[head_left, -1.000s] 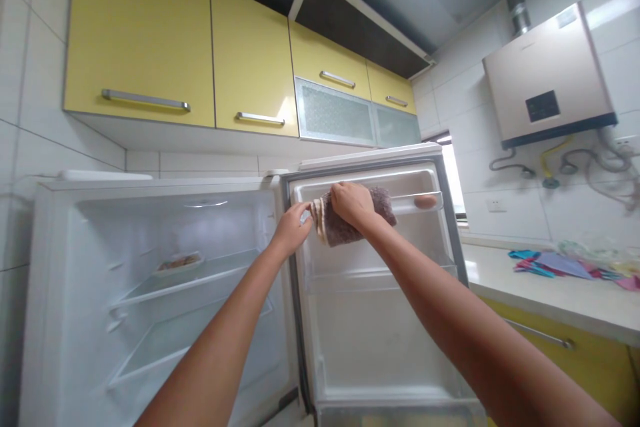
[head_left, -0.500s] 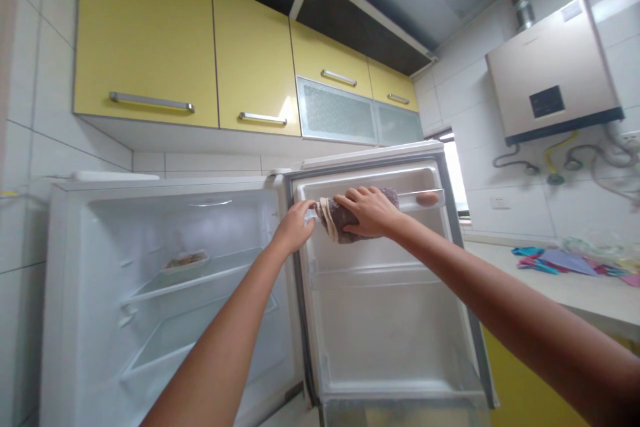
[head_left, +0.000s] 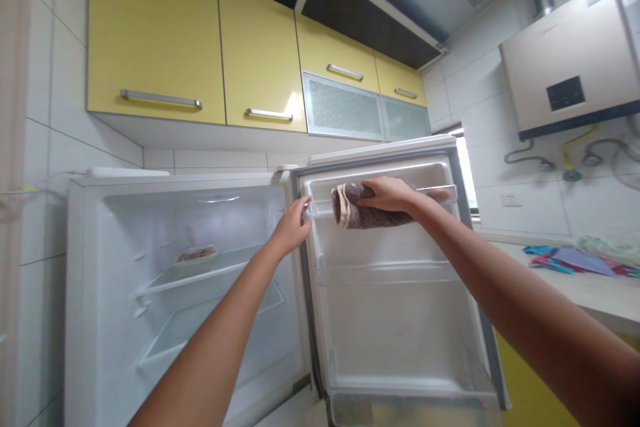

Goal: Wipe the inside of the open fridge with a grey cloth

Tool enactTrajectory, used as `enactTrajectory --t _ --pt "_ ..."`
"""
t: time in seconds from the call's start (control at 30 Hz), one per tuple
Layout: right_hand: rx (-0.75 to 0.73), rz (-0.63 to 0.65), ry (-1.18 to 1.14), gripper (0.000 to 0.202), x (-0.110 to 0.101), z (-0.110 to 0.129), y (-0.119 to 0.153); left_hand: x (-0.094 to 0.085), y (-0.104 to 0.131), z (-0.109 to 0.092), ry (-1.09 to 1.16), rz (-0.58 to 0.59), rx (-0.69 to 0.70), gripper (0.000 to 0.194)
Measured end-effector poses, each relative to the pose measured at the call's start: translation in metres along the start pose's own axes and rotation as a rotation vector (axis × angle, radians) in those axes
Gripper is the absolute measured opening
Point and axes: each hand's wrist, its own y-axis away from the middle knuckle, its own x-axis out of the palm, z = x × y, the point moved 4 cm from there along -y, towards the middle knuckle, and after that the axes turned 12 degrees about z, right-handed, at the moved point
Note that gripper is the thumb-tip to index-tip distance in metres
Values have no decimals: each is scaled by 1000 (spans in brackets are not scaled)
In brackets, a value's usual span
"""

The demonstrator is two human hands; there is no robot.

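A brown cloth with a cream edge (head_left: 370, 215) is bunched in my right hand (head_left: 389, 193), in front of the upper rack of the open fridge door (head_left: 400, 333). My left hand (head_left: 293, 225) is at the left end of that clear rack, near the hinge side, with its fingertips curled at the rack's end; whether they grip it is hard to tell. Behind my right wrist, a brownish rounded item (head_left: 439, 195) sits in the rack.
Left of the door, the fridge interior has glass shelves (head_left: 200, 277) and a tray of food (head_left: 197, 254). Yellow cabinets (head_left: 160, 33) hang above. Coloured cloths (head_left: 575, 260) lie on the right counter (head_left: 600, 290). A water heater (head_left: 570, 60) is on the right wall.
My right hand has moved right along the rack with the cloth, away from my left hand. The view has shifted slightly, and the cloth's open end now faces left.
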Motion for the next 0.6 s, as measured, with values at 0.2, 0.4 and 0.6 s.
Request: enactTrajectory --t 0.2,0.4,0.6 --pt "-109 13 -16 48 3 69 -41 6 7 -3 77 -21 -18 79" --pt "-151 -2 2 49 3 92 -53 2 11 -4 -28 -35 -73 84" --pt "-129 -15 40 53 2 57 -26 6 10 -14 -147 9 28 80"
